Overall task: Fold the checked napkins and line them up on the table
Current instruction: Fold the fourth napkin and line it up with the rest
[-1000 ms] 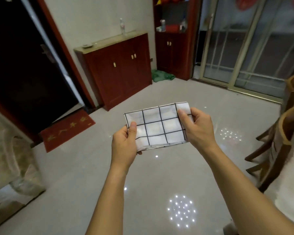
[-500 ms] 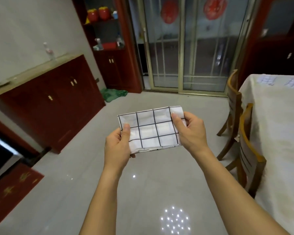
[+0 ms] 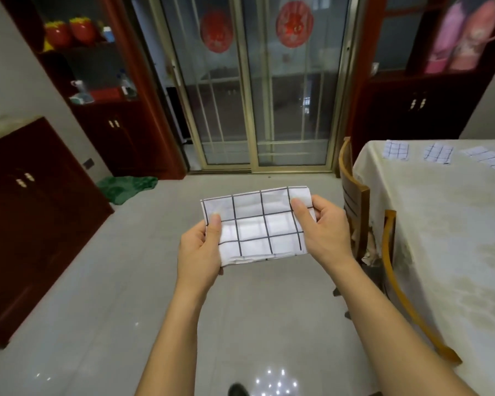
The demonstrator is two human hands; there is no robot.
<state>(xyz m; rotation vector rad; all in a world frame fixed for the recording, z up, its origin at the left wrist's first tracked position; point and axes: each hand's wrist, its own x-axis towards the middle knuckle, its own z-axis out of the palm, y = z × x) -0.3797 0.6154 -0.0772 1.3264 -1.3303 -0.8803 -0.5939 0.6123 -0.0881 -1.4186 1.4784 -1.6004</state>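
A folded checked napkin [image 3: 259, 224], white with thin dark lines, is held flat in the air above the tiled floor [image 3: 97, 281], in front of the person and well apart from the table [image 3: 440, 238]. The left hand [image 3: 199, 252] pinches the napkin's left edge: its thumb lies on top of the cloth near the upper left corner, and the other fingers go under it, hidden from the camera. The right hand [image 3: 325, 227] pinches the right edge the same way, with the thumb pressed on top near the upper right corner and the fingers [image 3: 323, 208] curled round the edge behind it. The napkin shows a thick, layered fold along its lower edge.

To the right stands the table under a pale cloth. At its far end three more checked napkins lie flat in a row, apart from one another: one nearest the corner [image 3: 396, 150], one in the middle [image 3: 437, 153] and one at the frame's edge [image 3: 487, 158]. Two wooden chairs [image 3: 355, 195] are pushed in at the table's near side. A green mat [image 3: 126, 188] lies on the floor by the dark red cabinet [image 3: 40, 210], and sliding glass doors [image 3: 255, 110] close the far wall
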